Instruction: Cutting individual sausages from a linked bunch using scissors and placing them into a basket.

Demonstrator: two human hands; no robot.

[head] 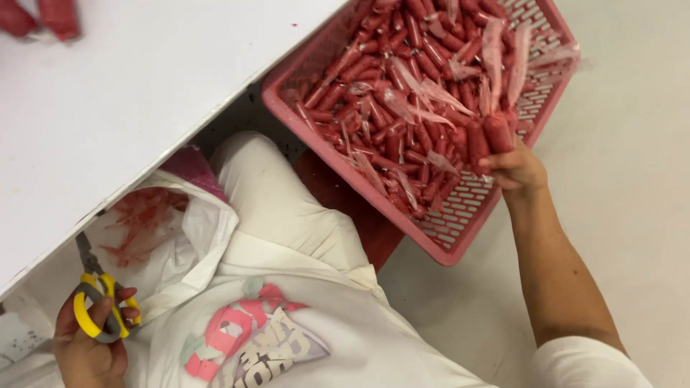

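Two sausages (489,136) sit in our right hand (514,169), grip closed on their lower ends at the near edge of the pink basket (460,237); long axis near upright, tips toward the pile. Left hand (90,345) holds yellow scissors (100,312), blades up under the counter (144,93). We judge pickup is underway; next needs a lift clear.

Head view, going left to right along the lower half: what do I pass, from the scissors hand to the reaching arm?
Left hand holding yellow-handled scissors → white plastic bag with red scraps → white-trousered knee → pink basket of red sausages → right hand gripping sausages.
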